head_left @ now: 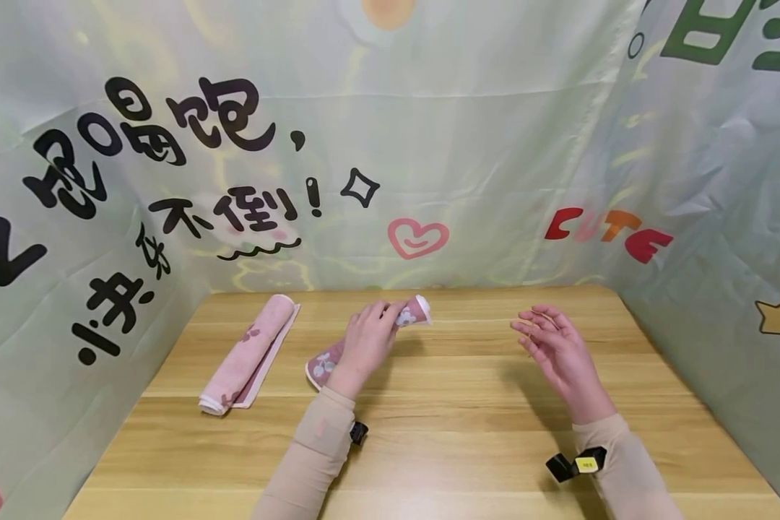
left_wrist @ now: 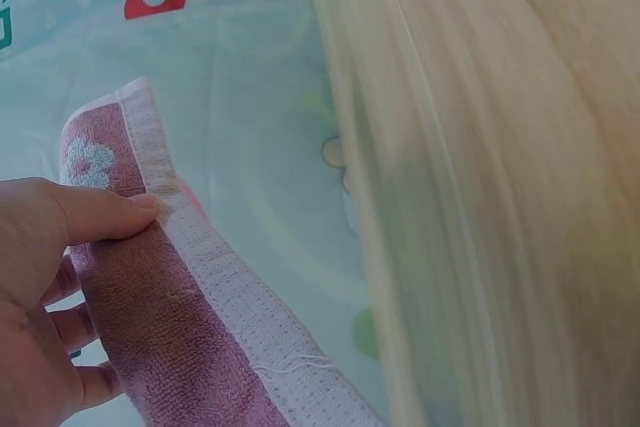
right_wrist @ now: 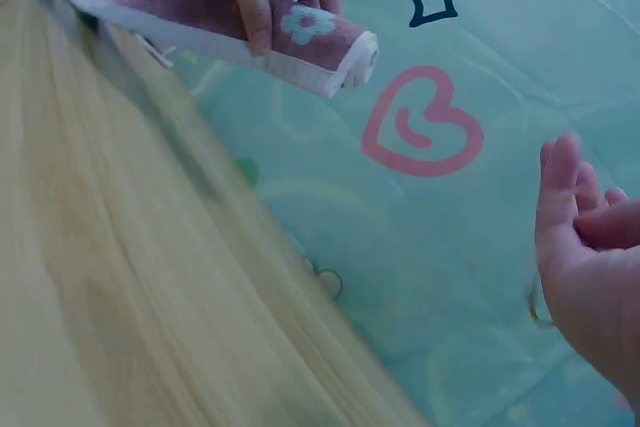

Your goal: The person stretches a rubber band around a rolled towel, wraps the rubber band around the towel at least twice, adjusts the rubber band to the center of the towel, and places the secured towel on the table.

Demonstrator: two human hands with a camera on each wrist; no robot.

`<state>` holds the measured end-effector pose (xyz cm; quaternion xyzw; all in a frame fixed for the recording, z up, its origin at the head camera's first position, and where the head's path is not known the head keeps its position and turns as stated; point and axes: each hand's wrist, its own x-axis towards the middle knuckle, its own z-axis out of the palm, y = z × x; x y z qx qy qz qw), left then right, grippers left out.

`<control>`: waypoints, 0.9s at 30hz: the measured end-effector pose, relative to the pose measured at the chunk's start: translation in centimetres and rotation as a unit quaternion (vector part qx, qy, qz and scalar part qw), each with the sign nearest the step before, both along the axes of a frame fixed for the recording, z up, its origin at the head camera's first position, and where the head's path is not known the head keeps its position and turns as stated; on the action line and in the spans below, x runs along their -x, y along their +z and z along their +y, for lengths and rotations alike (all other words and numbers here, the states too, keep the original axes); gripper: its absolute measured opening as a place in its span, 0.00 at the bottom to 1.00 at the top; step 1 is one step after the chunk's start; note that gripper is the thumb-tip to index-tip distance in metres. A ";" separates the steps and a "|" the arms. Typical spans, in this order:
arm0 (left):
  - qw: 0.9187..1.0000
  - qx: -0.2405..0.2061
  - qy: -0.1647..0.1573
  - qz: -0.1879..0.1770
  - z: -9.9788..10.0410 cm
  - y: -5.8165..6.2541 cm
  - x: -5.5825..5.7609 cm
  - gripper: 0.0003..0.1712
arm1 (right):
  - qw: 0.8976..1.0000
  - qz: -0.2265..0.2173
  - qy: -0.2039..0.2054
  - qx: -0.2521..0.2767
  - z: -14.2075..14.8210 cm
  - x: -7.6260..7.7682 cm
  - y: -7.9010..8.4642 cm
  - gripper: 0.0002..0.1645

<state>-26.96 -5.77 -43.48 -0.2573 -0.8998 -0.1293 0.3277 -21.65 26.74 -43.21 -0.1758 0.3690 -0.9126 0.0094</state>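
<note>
My left hand [head_left: 366, 341] grips a rolled mauve towel [head_left: 413, 312] with pale flowers and a white border. In the left wrist view, the thumb presses on the border of the towel [left_wrist: 180, 317] with the fingers behind the roll. One end of the roll is raised; its other end is low over the table. Off to the right, my right hand [head_left: 564, 361] is held up, apart from the towel, with its fingers bent. A thin yellowish rubber band [right_wrist: 537, 307] hangs in a loop by this hand and crosses a finger in the right wrist view.
A rolled pink towel [head_left: 250, 354] with darker flowers lies at the left of the wooden table [head_left: 468, 433], one flap sticking out along its right side. Printed cloth walls [head_left: 487, 166] stand behind the table and at both sides. Each wrist wears a small black camera.
</note>
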 end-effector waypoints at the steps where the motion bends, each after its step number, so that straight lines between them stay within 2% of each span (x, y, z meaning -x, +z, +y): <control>1: 1.000 0.000 0.000 0.001 0.0 0.0 0.0 0.23 | 1.000 -0.005 0.012 0.014 -0.1 0.1 0.1 0.22; 8: 1.000 -0.001 0.000 -0.004 0.1 0.3 -0.3 0.23 | 0.996 -0.034 0.060 0.050 -0.9 1.0 0.7 0.22; 14: 1.000 0.001 0.000 -0.012 0.2 0.3 -0.3 0.23 | 0.997 -0.046 0.057 0.032 -1.6 1.3 1.2 0.15; 20: 1.000 0.013 0.000 -0.025 0.4 0.4 -0.5 0.23 | 0.995 -0.026 0.079 0.048 -2.3 1.8 1.3 0.18; 27: 0.999 0.012 -0.007 -0.032 0.6 0.4 -0.6 0.25 | 0.998 0.009 0.067 -0.012 -3.9 2.8 1.5 0.19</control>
